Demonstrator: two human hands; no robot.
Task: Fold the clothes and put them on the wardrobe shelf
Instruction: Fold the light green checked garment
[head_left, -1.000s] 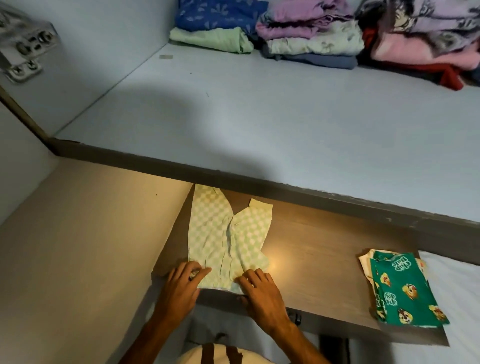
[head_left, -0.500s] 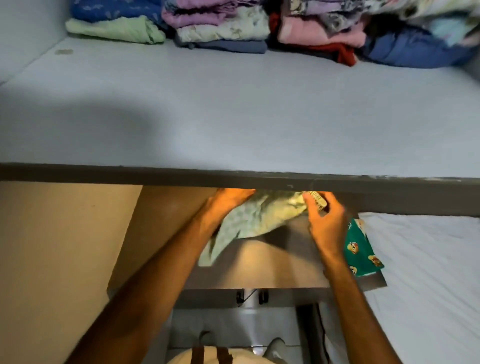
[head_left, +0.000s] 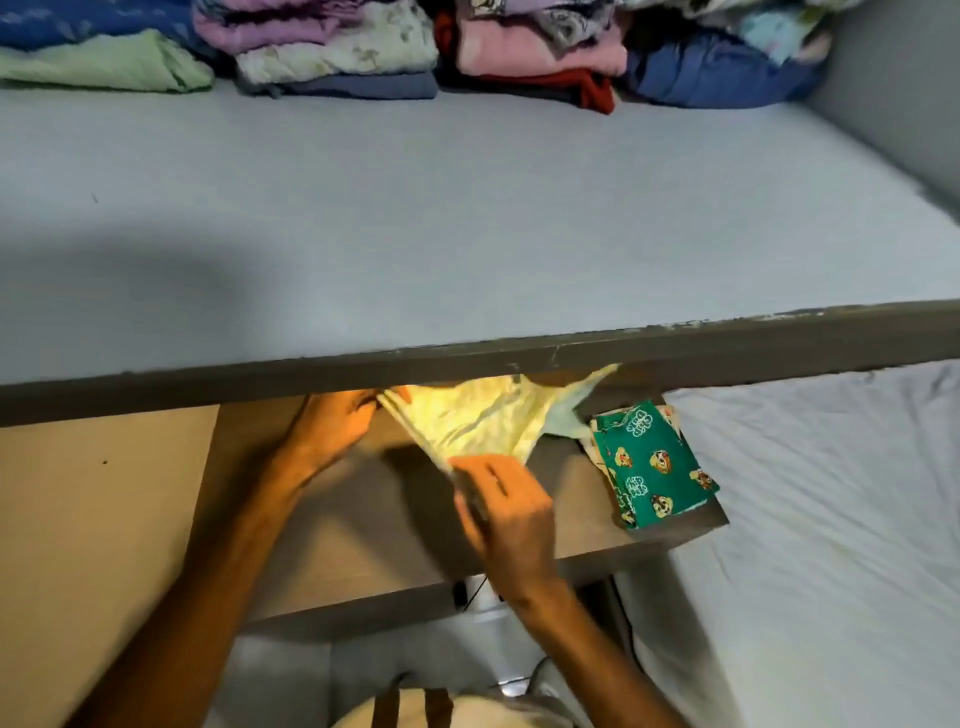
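A small pale green checked garment (head_left: 488, 421) hangs stretched in the air above the brown wooden surface (head_left: 363, 530), just under the front edge of the grey wardrobe shelf (head_left: 467, 218). My left hand (head_left: 332, 426) pinches its left end. My right hand (head_left: 506, 514) grips its lower edge, nearer to me. Part of the garment's far end is hidden behind the shelf's dark front lip (head_left: 519, 361). A folded green cartoon-print garment (head_left: 652, 467) lies on the wooden surface to the right.
Several folded clothes sit in stacks (head_left: 415, 47) along the back of the wardrobe shelf, in front of them bare grey shelf. A white sheet (head_left: 831, 519) covers the area at the right. A beige panel (head_left: 88, 545) stands at the left.
The checked garment lay flat under both hands; both hands have lifted it off the wooden surface. Since half a second ago my right hand has dropped toward me, pulling the cloth taut.
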